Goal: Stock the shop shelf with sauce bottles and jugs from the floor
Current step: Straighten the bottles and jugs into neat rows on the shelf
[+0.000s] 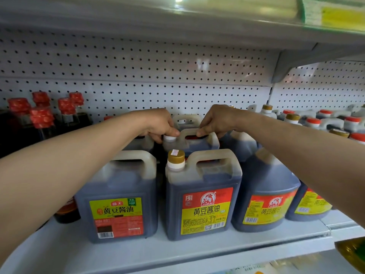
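Both arms reach over the front row to a dark soy sauce jug (194,144) in the second row of the white shelf (177,252). My left hand (158,123) curls its fingers round that jug's cap and neck. My right hand (217,120) grips its white handle from the right. In front stand three big jugs: one with a yellow-green label (118,196), one with a gold cap and red-yellow label (203,192), and a third (264,194) to the right.
Red-capped dark bottles (41,115) stand at the left back. Several orange- and gold-capped jugs (316,121) crowd the right. Another jug handle (186,118) shows behind the held one. A pegboard back wall and an upper shelf (197,20) close the space overhead.
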`<action>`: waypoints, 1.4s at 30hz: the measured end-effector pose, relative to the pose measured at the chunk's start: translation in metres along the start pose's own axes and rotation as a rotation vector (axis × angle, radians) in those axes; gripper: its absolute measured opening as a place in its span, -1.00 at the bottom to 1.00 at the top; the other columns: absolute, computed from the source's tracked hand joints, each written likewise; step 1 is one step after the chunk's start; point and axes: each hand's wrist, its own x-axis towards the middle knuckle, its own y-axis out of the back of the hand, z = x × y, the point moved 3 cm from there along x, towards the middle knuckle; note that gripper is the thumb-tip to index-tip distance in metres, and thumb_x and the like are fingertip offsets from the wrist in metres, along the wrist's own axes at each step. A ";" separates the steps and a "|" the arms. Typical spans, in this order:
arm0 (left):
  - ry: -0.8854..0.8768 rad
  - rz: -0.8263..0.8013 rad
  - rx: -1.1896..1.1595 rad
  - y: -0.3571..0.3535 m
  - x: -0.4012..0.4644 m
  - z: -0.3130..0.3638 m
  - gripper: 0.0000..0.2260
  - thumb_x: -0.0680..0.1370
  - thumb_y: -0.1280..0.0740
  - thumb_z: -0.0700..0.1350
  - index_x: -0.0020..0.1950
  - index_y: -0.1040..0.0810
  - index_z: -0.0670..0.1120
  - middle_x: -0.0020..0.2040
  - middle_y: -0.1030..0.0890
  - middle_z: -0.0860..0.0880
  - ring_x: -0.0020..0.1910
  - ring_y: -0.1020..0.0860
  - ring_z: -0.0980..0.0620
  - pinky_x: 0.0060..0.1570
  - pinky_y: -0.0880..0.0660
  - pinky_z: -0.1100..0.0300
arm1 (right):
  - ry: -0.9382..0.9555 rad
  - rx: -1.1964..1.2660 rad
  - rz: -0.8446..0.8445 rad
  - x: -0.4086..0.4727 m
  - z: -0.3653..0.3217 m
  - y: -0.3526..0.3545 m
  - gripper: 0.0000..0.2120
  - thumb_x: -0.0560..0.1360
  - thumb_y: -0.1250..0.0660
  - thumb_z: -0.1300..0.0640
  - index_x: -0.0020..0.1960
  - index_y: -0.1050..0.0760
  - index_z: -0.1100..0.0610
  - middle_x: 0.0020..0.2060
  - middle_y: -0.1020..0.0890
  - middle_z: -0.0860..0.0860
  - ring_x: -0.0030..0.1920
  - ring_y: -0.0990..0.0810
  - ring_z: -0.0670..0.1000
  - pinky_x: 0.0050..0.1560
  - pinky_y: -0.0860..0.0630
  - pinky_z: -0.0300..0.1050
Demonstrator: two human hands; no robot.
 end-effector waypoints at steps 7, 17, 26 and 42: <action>0.022 -0.059 -0.005 0.014 0.010 0.003 -0.75 0.58 -0.39 -0.04 0.15 -0.58 -0.18 0.12 -0.59 -0.11 0.00 -0.62 -0.01 -0.03 -0.61 0.18 | 0.024 0.119 0.011 -0.001 -0.001 0.036 -0.69 0.46 -0.50 -0.09 0.06 -0.70 0.10 -0.09 -0.73 0.05 -0.10 -0.72 -0.04 -0.02 -0.66 -0.15; -0.034 0.146 -0.007 0.053 0.064 -0.018 -0.62 0.59 -0.33 0.11 0.34 -0.53 -0.04 0.24 -0.53 -0.03 0.20 -0.52 -0.06 0.22 -0.50 0.02 | -0.021 -0.061 0.136 0.053 0.007 0.047 -0.63 0.42 -0.52 -0.14 0.08 -0.71 0.11 -0.03 -0.71 0.05 -0.07 -0.66 0.05 -0.12 -0.60 -0.15; -0.045 0.073 0.060 0.043 0.086 -0.023 -0.69 0.56 -0.42 -0.16 0.30 -0.58 -0.03 0.22 -0.55 -0.11 0.09 -0.61 -0.11 0.11 -0.62 -0.02 | -0.048 -0.093 0.019 0.083 0.009 0.020 -0.67 0.51 -0.48 0.02 0.25 -0.64 0.06 0.07 -0.69 0.10 -0.01 -0.72 0.10 0.12 -0.65 0.04; -0.015 0.154 0.011 0.037 0.087 -0.019 -0.70 0.53 -0.45 -0.18 0.26 -0.60 -0.12 0.15 -0.60 -0.15 0.02 -0.64 -0.10 -0.12 -0.62 0.18 | -0.092 -0.204 0.077 0.096 0.009 0.016 -0.72 0.49 -0.49 0.04 0.15 -0.65 0.15 -0.08 -0.72 0.09 -0.25 -0.69 0.03 -0.06 -0.62 -0.14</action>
